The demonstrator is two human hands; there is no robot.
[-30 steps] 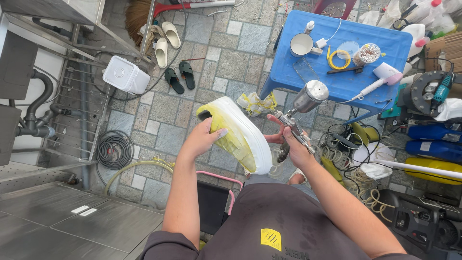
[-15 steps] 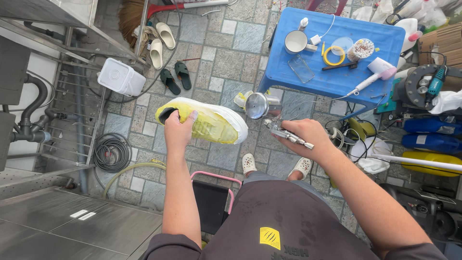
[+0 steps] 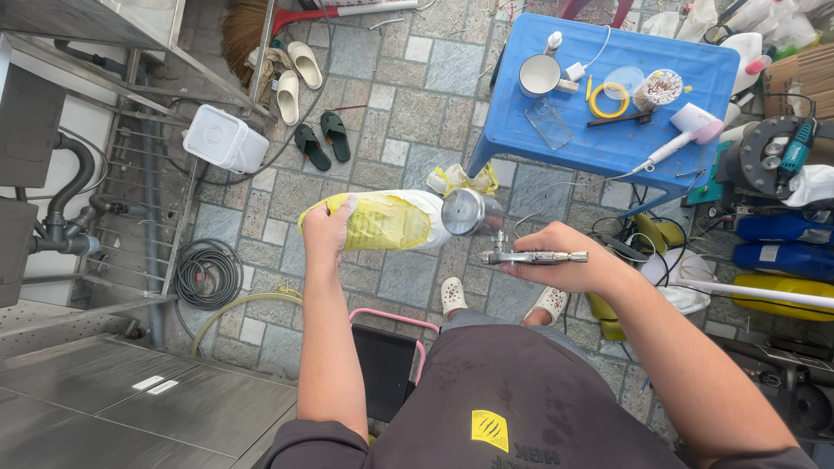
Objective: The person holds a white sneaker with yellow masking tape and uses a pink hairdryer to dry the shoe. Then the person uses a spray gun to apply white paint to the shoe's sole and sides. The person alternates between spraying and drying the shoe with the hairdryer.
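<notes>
Left hand (image 3: 326,233): grips the heel end of a white shoe (image 3: 382,221) masked in yellow tape, held level over the paving.
Right hand (image 3: 556,259): closed around a metal airbrush (image 3: 521,256), its cup (image 3: 469,212) just beside the toe.
Doing it well: the person should keep the shoe steady, the nozzle square to the bare white, strokes light.

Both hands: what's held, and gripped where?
Left hand grips a yellow-taped white shoe at its left end. Right hand grips a metal airbrush around its barrel, cup up beside the shoe.
</notes>
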